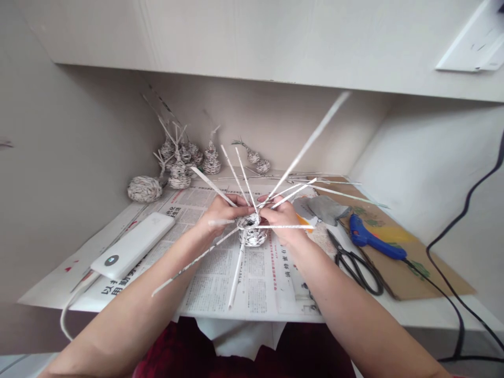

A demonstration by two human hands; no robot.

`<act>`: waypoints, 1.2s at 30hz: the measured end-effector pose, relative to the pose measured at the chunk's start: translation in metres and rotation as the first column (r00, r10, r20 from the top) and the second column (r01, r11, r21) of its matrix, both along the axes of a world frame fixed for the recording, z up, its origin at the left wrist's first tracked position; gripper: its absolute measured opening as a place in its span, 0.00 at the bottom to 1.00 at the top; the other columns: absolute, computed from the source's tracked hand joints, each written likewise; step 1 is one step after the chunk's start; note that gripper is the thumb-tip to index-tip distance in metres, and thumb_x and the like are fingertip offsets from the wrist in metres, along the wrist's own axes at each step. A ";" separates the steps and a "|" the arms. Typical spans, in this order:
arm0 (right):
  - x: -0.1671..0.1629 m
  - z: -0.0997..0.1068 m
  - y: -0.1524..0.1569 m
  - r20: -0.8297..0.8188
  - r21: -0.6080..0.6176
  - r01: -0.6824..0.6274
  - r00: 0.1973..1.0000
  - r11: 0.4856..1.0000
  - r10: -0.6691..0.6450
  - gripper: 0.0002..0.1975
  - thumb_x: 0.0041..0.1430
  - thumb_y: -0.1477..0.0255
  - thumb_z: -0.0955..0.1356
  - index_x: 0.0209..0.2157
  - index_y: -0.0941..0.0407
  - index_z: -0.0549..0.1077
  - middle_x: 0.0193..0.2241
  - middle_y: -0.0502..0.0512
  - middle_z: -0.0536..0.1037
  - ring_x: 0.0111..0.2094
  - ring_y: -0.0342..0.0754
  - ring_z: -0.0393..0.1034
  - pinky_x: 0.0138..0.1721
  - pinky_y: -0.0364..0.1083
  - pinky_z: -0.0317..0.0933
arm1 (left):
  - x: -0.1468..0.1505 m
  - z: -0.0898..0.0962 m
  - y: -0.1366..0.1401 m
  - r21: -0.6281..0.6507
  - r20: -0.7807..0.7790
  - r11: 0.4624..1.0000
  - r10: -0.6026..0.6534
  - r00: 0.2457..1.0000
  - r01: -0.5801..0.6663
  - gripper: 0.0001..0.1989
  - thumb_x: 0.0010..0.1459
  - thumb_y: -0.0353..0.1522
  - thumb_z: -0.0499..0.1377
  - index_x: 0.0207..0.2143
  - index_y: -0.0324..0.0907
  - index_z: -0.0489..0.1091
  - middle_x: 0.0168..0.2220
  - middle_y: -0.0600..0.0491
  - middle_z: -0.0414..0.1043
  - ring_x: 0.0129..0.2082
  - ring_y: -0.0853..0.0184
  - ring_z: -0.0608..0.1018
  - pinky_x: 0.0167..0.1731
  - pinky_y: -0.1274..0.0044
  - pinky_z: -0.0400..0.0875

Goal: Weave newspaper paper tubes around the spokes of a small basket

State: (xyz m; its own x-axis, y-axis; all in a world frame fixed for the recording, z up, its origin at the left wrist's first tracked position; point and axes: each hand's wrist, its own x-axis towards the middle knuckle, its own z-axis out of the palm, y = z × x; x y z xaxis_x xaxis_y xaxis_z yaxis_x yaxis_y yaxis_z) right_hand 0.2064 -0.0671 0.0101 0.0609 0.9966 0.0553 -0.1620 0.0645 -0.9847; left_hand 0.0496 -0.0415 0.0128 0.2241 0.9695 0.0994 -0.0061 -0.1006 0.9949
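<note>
A small round basket woven from rolled paper [252, 237] is held just above the newspaper, its opening facing up. Several white paper strips [205, 260] fan out from its rim in all directions. My left hand [228, 212] is closed on the far left of the rim, thumb on top. My right hand [279, 212] pinches a paper strip at the far right of the rim. One longer strip [311, 142] rises from between the hands toward the upper right. The fingertips are partly hidden behind the strips.
Newspaper [169, 252] covers the table. Black scissors [356, 265], a blue glue gun [372, 239] and cardboard [425, 262] lie to the right. At left is a white power bank [134, 247]. Several woven paper gourds [180, 170] stand at the back left; loose strips [283, 177] lie behind.
</note>
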 end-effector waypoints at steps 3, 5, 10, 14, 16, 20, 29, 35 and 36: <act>0.000 0.002 0.002 -0.059 -0.064 0.003 0.998 0.998 -0.007 0.12 0.38 0.72 0.73 0.29 0.57 0.70 0.17 0.45 0.73 0.16 0.43 0.68 0.17 0.41 0.63 | 0.000 0.001 0.000 0.082 -0.072 0.994 0.079 0.994 -0.073 0.13 0.37 0.36 0.71 0.22 0.37 0.73 0.23 0.52 0.76 0.23 0.68 0.75 0.26 0.77 0.68; -0.001 0.003 0.003 -0.088 -0.078 0.000 0.996 0.997 -0.007 0.13 0.38 0.69 0.74 0.27 0.57 0.70 0.17 0.46 0.73 0.16 0.43 0.67 0.16 0.42 0.63 | -0.001 0.000 0.000 0.128 -0.109 0.988 0.102 0.989 -0.088 0.14 0.37 0.37 0.71 0.22 0.37 0.73 0.23 0.53 0.75 0.23 0.69 0.74 0.25 0.78 0.66; -0.002 -0.002 0.005 -0.085 -0.049 0.030 0.996 0.998 -0.034 0.13 0.39 0.68 0.75 0.26 0.57 0.70 0.16 0.45 0.72 0.15 0.42 0.65 0.14 0.40 0.60 | 0.001 0.001 -0.001 0.088 -0.065 0.996 0.031 0.997 -0.025 0.15 0.37 0.38 0.71 0.24 0.36 0.74 0.24 0.51 0.76 0.22 0.69 0.73 0.25 0.78 0.66; -0.003 -0.003 0.006 -0.066 -0.038 0.030 0.997 0.999 -0.032 0.13 0.39 0.68 0.74 0.27 0.56 0.70 0.16 0.45 0.72 0.15 0.41 0.65 0.14 0.40 0.59 | 0.001 0.004 -0.002 0.053 -0.064 0.998 -0.024 0.998 0.027 0.15 0.36 0.37 0.72 0.23 0.36 0.75 0.22 0.52 0.74 0.22 0.70 0.72 0.24 0.79 0.65; -0.001 -0.002 0.006 -0.038 -0.047 0.037 0.999 0.998 -0.039 0.13 0.40 0.67 0.74 0.28 0.56 0.71 0.17 0.45 0.73 0.15 0.42 0.65 0.14 0.40 0.58 | 0.000 0.002 -0.001 0.075 -0.080 0.997 0.002 0.997 0.004 0.15 0.37 0.37 0.71 0.22 0.36 0.74 0.20 0.53 0.73 0.20 0.72 0.71 0.22 0.79 0.63; 0.005 -0.001 0.007 0.104 -0.065 0.018 0.994 0.998 -0.012 0.14 0.45 0.61 0.73 0.23 0.57 0.70 0.13 0.46 0.69 0.11 0.38 0.56 0.11 0.39 0.48 | -0.001 -0.003 0.004 0.107 -0.062 0.989 0.108 0.992 -0.101 0.15 0.39 0.38 0.70 0.23 0.36 0.73 0.22 0.53 0.73 0.21 0.71 0.71 0.23 0.79 0.64; -0.001 -0.004 0.003 0.156 0.123 0.066 0.984 0.990 -0.085 0.10 0.48 0.64 0.72 0.25 0.56 0.73 0.18 0.46 0.72 0.18 0.41 0.63 0.19 0.40 0.56 | -0.001 -0.008 0.006 0.142 -0.059 0.988 0.062 0.996 -0.053 0.11 0.41 0.35 0.68 0.25 0.37 0.73 0.24 0.54 0.73 0.23 0.71 0.72 0.24 0.79 0.65; 0.003 0.001 0.000 0.247 0.165 -0.034 0.969 0.986 -0.008 0.12 0.51 0.63 0.70 0.35 0.55 0.77 0.32 0.53 0.80 0.31 0.46 0.73 0.33 0.44 0.65 | 0.001 -0.003 0.003 0.171 -0.055 0.962 0.225 0.973 -0.213 0.08 0.40 0.32 0.66 0.22 0.38 0.71 0.21 0.56 0.70 0.22 0.72 0.71 0.24 0.79 0.64; 0.003 0.001 -0.001 0.275 0.150 -0.050 0.961 0.987 0.007 0.13 0.49 0.62 0.71 0.35 0.55 0.76 0.33 0.54 0.80 0.33 0.46 0.74 0.35 0.44 0.66 | 0.002 -0.002 0.002 0.171 -0.059 0.961 0.229 0.972 -0.216 0.07 0.40 0.31 0.65 0.22 0.38 0.71 0.21 0.56 0.70 0.22 0.72 0.71 0.24 0.79 0.64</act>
